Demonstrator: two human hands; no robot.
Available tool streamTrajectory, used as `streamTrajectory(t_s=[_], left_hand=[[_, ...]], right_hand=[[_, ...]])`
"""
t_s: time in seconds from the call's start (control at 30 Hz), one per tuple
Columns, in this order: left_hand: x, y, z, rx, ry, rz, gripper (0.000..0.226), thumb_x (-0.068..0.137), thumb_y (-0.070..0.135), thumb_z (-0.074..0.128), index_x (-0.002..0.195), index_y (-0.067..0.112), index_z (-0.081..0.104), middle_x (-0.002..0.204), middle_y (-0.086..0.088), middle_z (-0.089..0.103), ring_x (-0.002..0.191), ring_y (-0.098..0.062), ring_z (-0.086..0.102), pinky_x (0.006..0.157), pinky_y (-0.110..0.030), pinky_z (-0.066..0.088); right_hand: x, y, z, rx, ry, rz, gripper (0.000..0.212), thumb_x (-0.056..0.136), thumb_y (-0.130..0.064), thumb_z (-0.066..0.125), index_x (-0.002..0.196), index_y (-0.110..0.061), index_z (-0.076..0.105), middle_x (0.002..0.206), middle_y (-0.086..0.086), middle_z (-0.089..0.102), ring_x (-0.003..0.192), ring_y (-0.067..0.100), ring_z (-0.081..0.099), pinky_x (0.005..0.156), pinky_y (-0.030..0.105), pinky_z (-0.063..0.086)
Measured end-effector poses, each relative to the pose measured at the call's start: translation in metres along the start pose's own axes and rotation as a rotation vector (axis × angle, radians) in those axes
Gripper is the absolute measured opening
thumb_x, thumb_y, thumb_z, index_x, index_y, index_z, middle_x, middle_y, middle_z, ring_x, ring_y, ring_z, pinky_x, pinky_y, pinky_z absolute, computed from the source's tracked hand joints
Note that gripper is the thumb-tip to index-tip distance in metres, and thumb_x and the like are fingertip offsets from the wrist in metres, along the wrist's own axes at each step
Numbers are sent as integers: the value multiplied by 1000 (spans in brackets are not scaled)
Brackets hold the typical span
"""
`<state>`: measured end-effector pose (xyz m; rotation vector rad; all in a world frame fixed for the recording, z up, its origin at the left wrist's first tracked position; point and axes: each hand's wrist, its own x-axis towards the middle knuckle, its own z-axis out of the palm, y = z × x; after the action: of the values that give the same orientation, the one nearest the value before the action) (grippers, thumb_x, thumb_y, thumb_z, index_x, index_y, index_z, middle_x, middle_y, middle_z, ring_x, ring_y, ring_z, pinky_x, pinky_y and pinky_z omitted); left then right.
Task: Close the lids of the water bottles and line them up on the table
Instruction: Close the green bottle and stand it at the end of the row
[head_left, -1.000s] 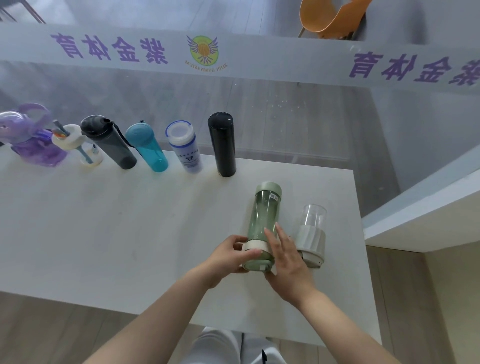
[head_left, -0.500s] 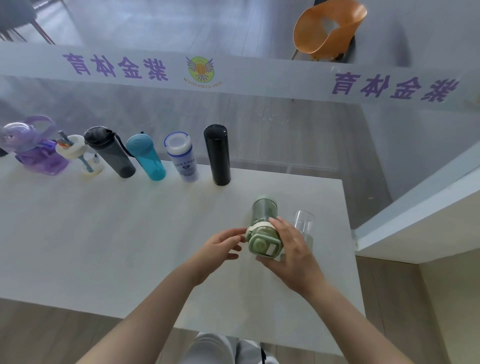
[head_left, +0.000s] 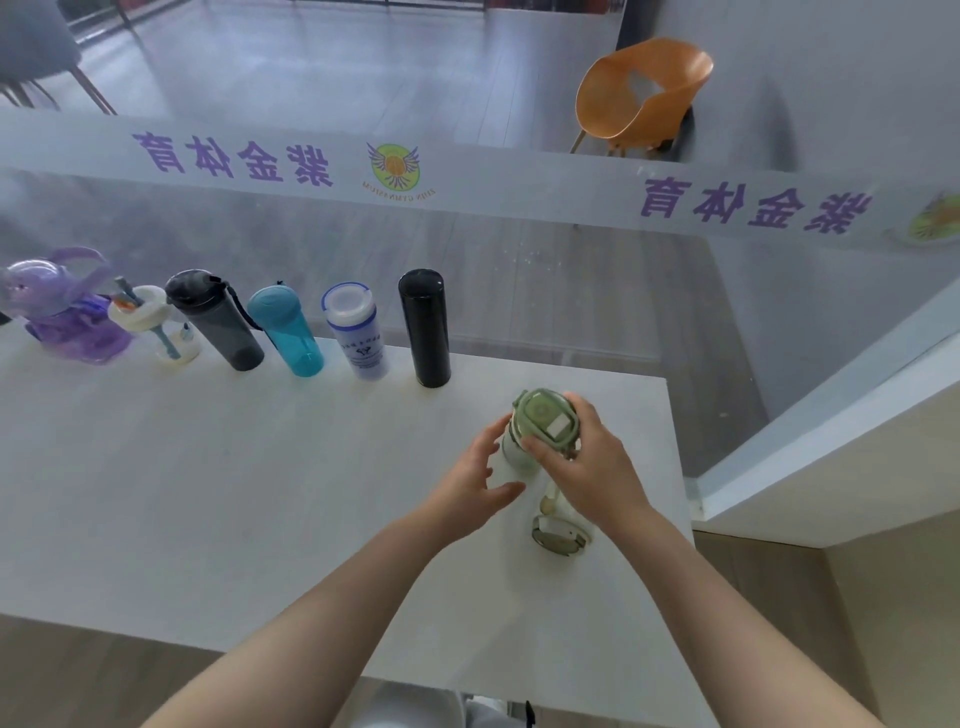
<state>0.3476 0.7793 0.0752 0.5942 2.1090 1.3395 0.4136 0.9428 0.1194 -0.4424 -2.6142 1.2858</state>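
Table (head_left: 208, 493) white beside glass partition (head_left: 519, 291); right hand (head_left: 587, 462) grip holds green bottle (head_left: 540, 426), left hand (head_left: 478, 478) open.

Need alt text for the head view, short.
The right hand grips a green-lidded bottle upright over a white table, the left hand open beside it. Six bottles line the far edge; another lies under the right wrist.

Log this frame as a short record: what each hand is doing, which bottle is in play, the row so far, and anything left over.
right hand: gripping the green bottle around its lid end
left hand: open beside the bottle, fingers near its body
row at the table's far edge: six bottles, black flask nearest the hands
left over: pale bottle lying under the right wrist
green bottle's lid: looks shut
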Motion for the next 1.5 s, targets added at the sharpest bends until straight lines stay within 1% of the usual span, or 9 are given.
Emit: streamTrajectory(t_s=[0.13, 0.33, 0.43, 0.53, 0.67, 0.83, 0.97, 1.17, 1.5], left_hand=[[18, 3, -1, 32, 21, -9, 87, 86, 17, 71, 136, 61, 15, 124, 50, 29, 116, 6, 44, 100, -23, 37], [40, -4, -3, 24, 44, -14, 88, 85, 17, 72, 139, 60, 17, 143, 17, 37, 117, -2, 50, 98, -28, 45], [48, -8, -4, 7, 38, -9, 90, 84, 16, 72, 131, 70, 17, 134, 25, 43, 119, 0, 51, 96, -24, 46], [57, -12, -9, 19, 47, -17, 83, 86, 16, 68, 128, 69, 20, 126, 41, 41, 112, 8, 52, 85, -14, 46], [69, -18, -9, -35, 53, -47, 64, 92, 13, 59, 136, 52, 32, 139, 19, 48, 103, 12, 55, 76, -7, 50], [78, -19, 0, -52, 89, -49, 65, 89, 26, 65, 140, 46, 29, 133, 20, 49, 114, -5, 58, 90, -26, 54], [95, -21, -8, -66, 120, -51, 59, 94, 17, 55, 141, 42, 30, 136, 10, 52, 119, -8, 56, 99, -38, 51], [130, -24, -28, -86, 107, -55, 63, 94, 6, 46, 149, 30, 26, 142, 6, 47, 121, -10, 55, 104, -40, 47], [174, -23, -48, -233, 145, -71, 62, 89, 11, 53, 144, 30, 32, 141, 6, 48, 126, -15, 53, 105, -45, 46]], right_hand=[[23, -5, -2, -32, -11, 58, 55, 79, -65, 59, 122, -35, 39, 99, -14, 62, 89, 10, 62, 74, 33, 54], [43, -5, 0, 53, -52, 134, 67, 76, -63, 64, 128, -31, 36, 107, -12, 60, 97, 9, 61, 75, 27, 51], [45, -5, 5, 79, -63, 143, 80, 67, -64, 71, 130, -33, 32, 110, -15, 60, 98, 3, 60, 77, 24, 51], [52, 0, 10, 78, -21, 141, 74, 72, -51, 74, 130, -33, 31, 114, -11, 61, 101, 10, 61, 82, 32, 54], [56, 6, 16, 75, 41, 98, 70, 81, -39, 71, 136, -30, 29, 119, -9, 59, 106, 15, 60, 87, 35, 52], [65, 7, 23, 94, 97, 93, 68, 82, -41, 70, 136, -33, 29, 115, -15, 59, 103, 9, 61, 83, 27, 53], [88, 2, 30, 92, 109, 89, 66, 82, -38, 72, 135, -32, 31, 113, -15, 60, 100, 5, 61, 80, 21, 52], [133, -4, 36, 81, 104, 88, 67, 83, -36, 71, 137, -25, 33, 117, -4, 62, 104, 15, 61, 86, 33, 52], [182, -11, 46, 117, 101, 95, 64, 83, -38, 72, 133, -29, 33, 118, -5, 61, 102, 13, 60, 84, 28, 51]])
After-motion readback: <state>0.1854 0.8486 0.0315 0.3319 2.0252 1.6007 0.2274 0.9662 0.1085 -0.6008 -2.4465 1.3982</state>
